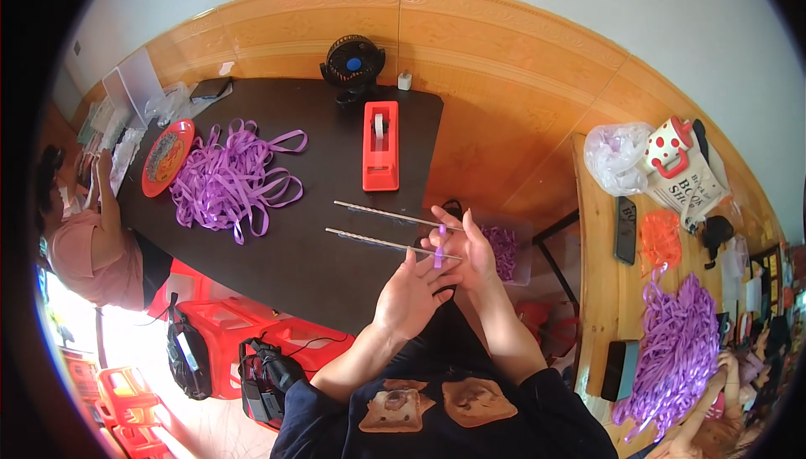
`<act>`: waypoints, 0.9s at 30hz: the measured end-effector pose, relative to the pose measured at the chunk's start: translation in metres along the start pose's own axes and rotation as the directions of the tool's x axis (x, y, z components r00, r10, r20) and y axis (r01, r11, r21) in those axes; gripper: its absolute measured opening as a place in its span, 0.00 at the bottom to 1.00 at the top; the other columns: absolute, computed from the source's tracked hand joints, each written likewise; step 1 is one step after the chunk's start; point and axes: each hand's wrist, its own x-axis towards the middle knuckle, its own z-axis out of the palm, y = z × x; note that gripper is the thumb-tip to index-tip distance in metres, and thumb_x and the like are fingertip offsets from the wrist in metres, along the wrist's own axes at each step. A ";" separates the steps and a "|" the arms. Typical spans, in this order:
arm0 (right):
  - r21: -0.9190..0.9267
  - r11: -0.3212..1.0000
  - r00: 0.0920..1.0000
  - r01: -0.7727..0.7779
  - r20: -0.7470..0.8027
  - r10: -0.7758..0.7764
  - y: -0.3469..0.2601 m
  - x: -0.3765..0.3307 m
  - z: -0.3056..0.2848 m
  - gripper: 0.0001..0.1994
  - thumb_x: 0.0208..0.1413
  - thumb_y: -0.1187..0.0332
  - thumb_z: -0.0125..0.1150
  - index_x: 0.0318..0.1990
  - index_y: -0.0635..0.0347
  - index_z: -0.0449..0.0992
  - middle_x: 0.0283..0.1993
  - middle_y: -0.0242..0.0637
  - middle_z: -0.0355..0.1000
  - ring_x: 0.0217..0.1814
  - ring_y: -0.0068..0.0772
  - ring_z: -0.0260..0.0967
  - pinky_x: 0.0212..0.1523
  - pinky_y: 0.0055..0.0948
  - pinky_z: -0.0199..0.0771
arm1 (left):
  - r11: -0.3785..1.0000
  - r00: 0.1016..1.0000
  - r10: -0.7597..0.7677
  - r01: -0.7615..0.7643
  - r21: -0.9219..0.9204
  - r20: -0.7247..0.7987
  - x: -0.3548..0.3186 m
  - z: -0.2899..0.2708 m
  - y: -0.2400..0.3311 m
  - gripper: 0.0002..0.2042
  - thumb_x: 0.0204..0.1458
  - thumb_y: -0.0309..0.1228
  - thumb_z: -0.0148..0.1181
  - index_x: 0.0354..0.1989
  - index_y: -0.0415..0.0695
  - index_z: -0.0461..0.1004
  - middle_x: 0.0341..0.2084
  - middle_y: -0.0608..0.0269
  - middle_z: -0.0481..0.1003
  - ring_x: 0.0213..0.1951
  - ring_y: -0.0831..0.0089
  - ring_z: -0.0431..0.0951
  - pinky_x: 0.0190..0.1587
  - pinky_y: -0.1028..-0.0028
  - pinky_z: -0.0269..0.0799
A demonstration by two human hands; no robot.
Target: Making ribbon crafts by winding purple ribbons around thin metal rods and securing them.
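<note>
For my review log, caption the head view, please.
Left hand and right hand at two thin rods with purple ribbon by a dark table.

From my head, one wide fisheye view looks down and forward, close above my left hand (406, 303) and right hand (475, 259), taking in the dark surface (311, 278) and the wall (520, 14) beyond.

Left hand (409, 301), right hand (475, 264) at thin rods (378, 241) bearing purple ribbon (439, 258)
</note>
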 end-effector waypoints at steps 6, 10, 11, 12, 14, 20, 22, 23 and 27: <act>0.008 0.999 0.998 0.034 0.055 -0.034 0.008 0.011 -0.018 0.27 0.62 0.50 0.49 0.61 0.59 0.62 0.32 0.36 0.68 0.43 0.38 0.69 0.53 0.37 0.68 | 1.000 1.000 0.001 -0.001 0.001 -0.012 0.000 0.002 0.000 0.30 0.63 0.53 0.29 0.60 0.40 0.61 0.55 0.57 0.66 0.51 0.66 0.67 0.52 0.67 0.59; -0.056 0.994 0.992 0.096 0.088 -0.091 0.007 0.013 -0.024 0.26 0.58 0.61 0.58 0.61 0.59 0.62 0.31 0.35 0.68 0.40 0.35 0.70 0.55 0.35 0.68 | 1.000 1.000 0.008 -0.007 0.010 -0.008 0.000 0.001 0.000 0.31 0.63 0.54 0.30 0.61 0.38 0.60 0.56 0.54 0.65 0.52 0.64 0.67 0.52 0.67 0.59; -0.088 0.993 0.995 0.082 0.068 -0.076 0.006 0.013 -0.025 0.27 0.55 0.65 0.60 0.61 0.59 0.62 0.32 0.36 0.70 0.40 0.35 0.71 0.55 0.35 0.69 | 1.000 1.000 0.010 -0.010 0.021 -0.010 0.001 0.000 0.000 0.33 0.62 0.55 0.30 0.61 0.37 0.58 0.58 0.53 0.64 0.53 0.62 0.66 0.53 0.66 0.59; -0.121 0.990 0.997 0.066 0.048 -0.060 0.005 0.012 -0.024 0.28 0.52 0.70 0.63 0.61 0.59 0.62 0.32 0.37 0.72 0.40 0.35 0.73 0.55 0.35 0.70 | 1.000 1.000 0.011 -0.011 0.021 -0.011 0.001 0.000 0.000 0.33 0.62 0.55 0.30 0.61 0.37 0.58 0.58 0.53 0.64 0.53 0.62 0.66 0.53 0.66 0.59; -0.125 0.991 0.999 0.048 0.031 -0.044 0.002 0.011 -0.022 0.30 0.51 0.71 0.63 0.62 0.59 0.61 0.34 0.39 0.73 0.42 0.37 0.74 0.53 0.35 0.72 | 1.000 1.000 0.012 -0.012 0.018 -0.025 0.000 0.000 0.000 0.32 0.62 0.54 0.30 0.61 0.37 0.58 0.58 0.52 0.64 0.53 0.62 0.66 0.53 0.66 0.58; 0.015 0.994 0.961 0.112 0.252 -0.112 0.018 0.024 -0.054 0.33 0.52 0.75 0.62 0.65 0.59 0.56 0.39 0.43 0.76 0.46 0.41 0.75 0.47 0.33 0.76 | 1.000 1.000 0.011 -0.010 0.029 -0.020 0.000 0.000 -0.001 0.33 0.62 0.55 0.30 0.61 0.37 0.58 0.58 0.52 0.64 0.54 0.61 0.66 0.53 0.66 0.59; 0.074 0.992 0.955 0.102 0.273 -0.118 0.028 0.029 -0.060 0.33 0.52 0.76 0.61 0.66 0.59 0.55 0.39 0.43 0.76 0.46 0.41 0.75 0.47 0.32 0.76 | 1.000 1.000 0.009 -0.009 0.015 -0.011 0.000 -0.002 -0.002 0.33 0.62 0.55 0.30 0.61 0.36 0.59 0.58 0.52 0.64 0.53 0.61 0.66 0.53 0.66 0.59; 0.160 0.982 0.933 0.096 0.329 -0.145 0.033 0.032 -0.062 0.33 0.52 0.76 0.61 0.66 0.58 0.55 0.39 0.44 0.75 0.45 0.41 0.75 0.46 0.32 0.77 | 1.000 1.000 0.005 -0.005 0.000 -0.003 0.000 -0.003 -0.002 0.33 0.62 0.55 0.31 0.61 0.36 0.59 0.58 0.52 0.64 0.53 0.61 0.66 0.53 0.66 0.59; 0.259 0.959 0.922 0.112 0.333 -0.197 0.056 0.044 -0.072 0.31 0.54 0.75 0.58 0.66 0.55 0.56 0.40 0.45 0.75 0.45 0.41 0.75 0.45 0.32 0.78 | 1.000 1.000 -0.003 0.003 0.003 -0.015 0.003 -0.001 -0.003 0.33 0.62 0.55 0.31 0.60 0.36 0.59 0.57 0.52 0.65 0.53 0.61 0.67 0.53 0.66 0.59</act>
